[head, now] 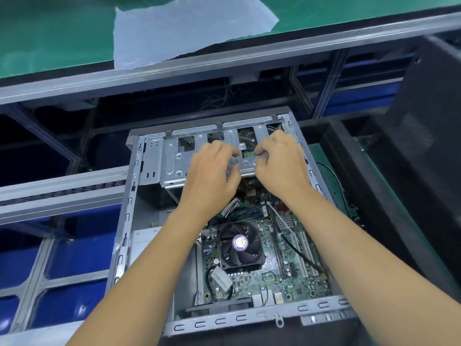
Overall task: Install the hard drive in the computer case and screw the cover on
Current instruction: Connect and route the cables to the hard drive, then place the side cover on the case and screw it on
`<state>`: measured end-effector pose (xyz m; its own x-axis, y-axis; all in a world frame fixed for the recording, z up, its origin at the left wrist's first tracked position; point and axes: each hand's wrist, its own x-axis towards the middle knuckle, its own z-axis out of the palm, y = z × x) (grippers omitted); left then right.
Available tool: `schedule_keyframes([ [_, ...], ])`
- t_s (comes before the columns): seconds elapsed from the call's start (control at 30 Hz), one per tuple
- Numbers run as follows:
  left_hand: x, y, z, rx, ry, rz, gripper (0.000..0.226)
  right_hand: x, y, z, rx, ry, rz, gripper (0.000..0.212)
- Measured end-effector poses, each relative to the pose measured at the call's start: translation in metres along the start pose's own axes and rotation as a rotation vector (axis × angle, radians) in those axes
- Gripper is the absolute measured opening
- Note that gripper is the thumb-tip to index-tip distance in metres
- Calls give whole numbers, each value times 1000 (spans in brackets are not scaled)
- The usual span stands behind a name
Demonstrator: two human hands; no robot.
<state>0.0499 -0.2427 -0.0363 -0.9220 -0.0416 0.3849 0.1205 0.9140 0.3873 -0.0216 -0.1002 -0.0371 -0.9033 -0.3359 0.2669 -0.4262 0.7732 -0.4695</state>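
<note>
From the head camera, an open computer case (149, 245) lies on its side, its motherboard (279, 270) and black CPU fan (240, 244) exposed. At the far end sits the metal drive cage (174, 156). Both hands reach onto it: the left hand (212, 171) and the right hand (279, 163) have their fingers curled, pinching a small metal bracket (247, 163) on the cage. A sliver of green circuit board (249, 154), possibly the hard drive, shows between the fingertips. A pale plastic sheet (184, 28) lies on the green bench (50, 33) beyond.

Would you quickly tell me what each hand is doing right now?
Left hand: fingers curled on the metal drive bracket in the computer case.
Right hand: fingers curled, gripping the same bracket's right end.
</note>
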Motion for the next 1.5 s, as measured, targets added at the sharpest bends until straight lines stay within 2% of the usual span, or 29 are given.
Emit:
schedule_keyframes([
  [0.13, 1, -3, 6, -97, -75, 3, 8, -3, -2, -1, -47, -16, -20, 22],
  [0.33, 0, 0, 8, -192, -43, -78, 6, -13, -6, -15, -125, -125, -81, 29],
  [0.77, 9, 12, -31, -63, -106, -64, 12, -22, -41, -31, -138, -104, -137, 21],
  [1.0, 23, 0, -66, 55, -54, -108, 13, -16, -70, -24, -106, -157, -215, 22],
  [1.2, 70, -44, -87, 372, -52, -142, 30, -7, -74, -24, -94, -182, -255, 27],
  [1.3, 100, -60, -88, 497, -105, -178, 37, 2, -70, -23, -102, -173, -236, 25],
  [1.5, 133, -69, -65, 506, -158, -188, 38, 43, -75, -16, -173, -179, -265, 21],
])
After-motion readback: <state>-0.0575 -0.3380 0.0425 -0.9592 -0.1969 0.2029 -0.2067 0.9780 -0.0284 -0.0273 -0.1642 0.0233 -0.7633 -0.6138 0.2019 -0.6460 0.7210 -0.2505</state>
